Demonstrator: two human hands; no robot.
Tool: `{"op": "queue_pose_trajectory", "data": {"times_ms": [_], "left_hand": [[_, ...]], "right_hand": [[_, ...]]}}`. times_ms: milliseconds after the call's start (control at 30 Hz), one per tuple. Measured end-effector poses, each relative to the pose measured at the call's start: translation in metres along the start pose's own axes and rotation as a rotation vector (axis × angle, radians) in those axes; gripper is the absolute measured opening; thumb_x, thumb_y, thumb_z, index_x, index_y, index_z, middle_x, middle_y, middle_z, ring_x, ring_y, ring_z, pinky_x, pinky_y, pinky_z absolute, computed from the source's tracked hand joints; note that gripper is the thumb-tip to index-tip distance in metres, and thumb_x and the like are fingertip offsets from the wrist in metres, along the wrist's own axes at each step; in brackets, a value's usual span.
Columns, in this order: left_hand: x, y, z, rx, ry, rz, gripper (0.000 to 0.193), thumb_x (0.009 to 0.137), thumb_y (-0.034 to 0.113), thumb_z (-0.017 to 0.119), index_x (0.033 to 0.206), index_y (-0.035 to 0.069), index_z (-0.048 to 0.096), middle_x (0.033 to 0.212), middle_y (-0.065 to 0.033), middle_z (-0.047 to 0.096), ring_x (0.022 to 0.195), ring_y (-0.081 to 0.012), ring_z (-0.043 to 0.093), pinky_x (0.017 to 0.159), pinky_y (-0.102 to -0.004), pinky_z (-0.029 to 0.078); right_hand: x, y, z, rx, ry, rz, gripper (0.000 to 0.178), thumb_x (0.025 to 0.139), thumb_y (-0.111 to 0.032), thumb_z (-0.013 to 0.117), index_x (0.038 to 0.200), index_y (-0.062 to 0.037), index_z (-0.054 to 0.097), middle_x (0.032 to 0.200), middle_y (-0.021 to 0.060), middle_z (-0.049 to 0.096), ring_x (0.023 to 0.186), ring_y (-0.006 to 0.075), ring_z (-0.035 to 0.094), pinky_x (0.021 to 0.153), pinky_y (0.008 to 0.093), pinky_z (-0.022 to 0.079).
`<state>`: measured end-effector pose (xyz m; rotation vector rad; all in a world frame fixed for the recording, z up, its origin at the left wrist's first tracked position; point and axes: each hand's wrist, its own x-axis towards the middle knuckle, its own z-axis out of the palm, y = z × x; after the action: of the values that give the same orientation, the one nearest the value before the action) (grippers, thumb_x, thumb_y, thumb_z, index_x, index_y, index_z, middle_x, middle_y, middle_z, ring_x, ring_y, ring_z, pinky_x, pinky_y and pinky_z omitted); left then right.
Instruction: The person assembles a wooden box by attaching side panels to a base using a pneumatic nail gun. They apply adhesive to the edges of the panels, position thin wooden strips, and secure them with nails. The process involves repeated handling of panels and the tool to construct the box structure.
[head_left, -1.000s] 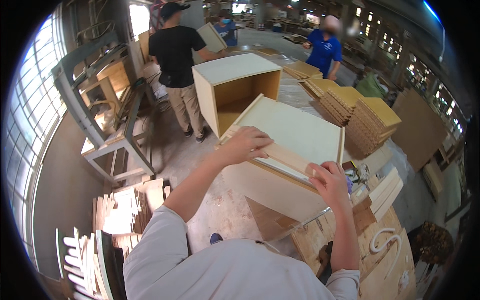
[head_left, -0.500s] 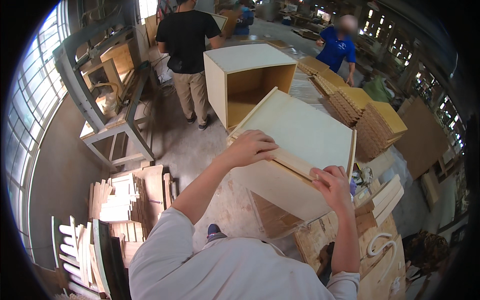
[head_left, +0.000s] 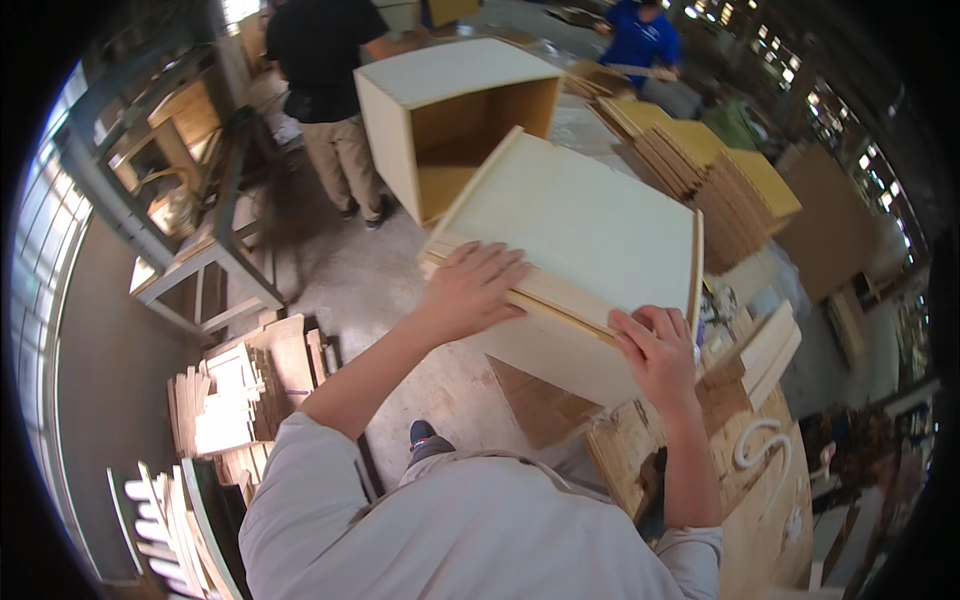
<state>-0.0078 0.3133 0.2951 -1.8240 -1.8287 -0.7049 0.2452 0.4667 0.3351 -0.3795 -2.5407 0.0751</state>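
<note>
A pale cream wooden cabinet box (head_left: pixel 590 225) stands in front of me. Along its near top edge lies a narrow wooden strip (head_left: pixel 560 295). My left hand (head_left: pixel 470 290) presses flat on the strip's left end, fingers spread. Its right end is under my right hand (head_left: pixel 655 350), whose fingers curl over the box's near corner. A second cream box (head_left: pixel 450 110), open-sided with a yellow-brown inside, stands just behind.
A person in black shirt and tan trousers (head_left: pixel 330 90) stands by the far box. Another person in blue (head_left: pixel 640 40) works further back. Stacked wood panels (head_left: pixel 720 175) lie right, wood pieces (head_left: pixel 240 390) on the floor left, a metal frame (head_left: pixel 190 230) beyond.
The view has come closer to the box and tilted down. Both hands stay on the strip at the box's near edge, with the left hand flatter on it.
</note>
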Motion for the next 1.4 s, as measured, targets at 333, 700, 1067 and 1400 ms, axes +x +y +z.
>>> {"op": "queue_pose_trajectory", "data": {"times_ms": [333, 700, 1067, 1400], "left_hand": [[0.001, -0.023, 0.011, -0.018, 0.087, 0.196, 0.055, 0.068, 0.041, 0.072, 0.113, 0.01, 0.062, 0.118, -0.0067, 0.062, 0.109, -0.0264, 0.059, 0.092, -0.0384, 0.044], [-0.003, -0.024, 0.015, -0.049, 0.1, 0.168, 0.045, 0.075, 0.036, 0.07, 0.11, 0.009, 0.064, 0.117, -0.0066, 0.063, 0.11, -0.0272, 0.058, 0.092, -0.039, 0.043], [-0.017, -0.03, 0.026, -0.099, 0.219, 0.134, 0.036, 0.079, 0.026, 0.069, 0.112, 0.013, 0.063, 0.118, -0.0021, 0.062, 0.113, -0.0234, 0.053, 0.098, -0.0387, 0.033], [-0.017, -0.079, 0.063, -0.124, 0.452, 0.205, 0.032, 0.08, 0.035, 0.069, 0.107, 0.019, 0.061, 0.111, 0.0023, 0.061, 0.106, -0.0194, 0.052, 0.091, -0.0378, 0.035]], "right_hand": [[-0.011, -0.023, -0.004, -0.033, -0.183, 0.15, 0.058, 0.085, -0.035, 0.061, 0.135, -0.0116, 0.044, 0.138, 0.0168, 0.043, 0.128, 0.0393, 0.039, 0.105, 0.0482, 0.031], [0.04, 0.029, 0.021, -0.093, -0.316, 0.514, 0.066, 0.094, -0.053, 0.036, 0.147, -0.0151, 0.025, 0.155, 0.0096, 0.014, 0.144, 0.028, 0.004, 0.116, 0.0411, 0.004], [0.024, 0.039, 0.027, -0.268, -0.095, 0.605, 0.065, 0.093, -0.053, 0.039, 0.147, -0.0202, 0.025, 0.154, 0.0132, 0.016, 0.142, 0.0351, 0.011, 0.112, 0.051, 0.012], [0.055, -0.008, 0.05, -0.307, 0.011, 0.598, 0.067, 0.092, -0.051, 0.043, 0.147, -0.0187, 0.023, 0.153, 0.0121, 0.019, 0.142, 0.0353, 0.011, 0.112, 0.0524, 0.012]]}}
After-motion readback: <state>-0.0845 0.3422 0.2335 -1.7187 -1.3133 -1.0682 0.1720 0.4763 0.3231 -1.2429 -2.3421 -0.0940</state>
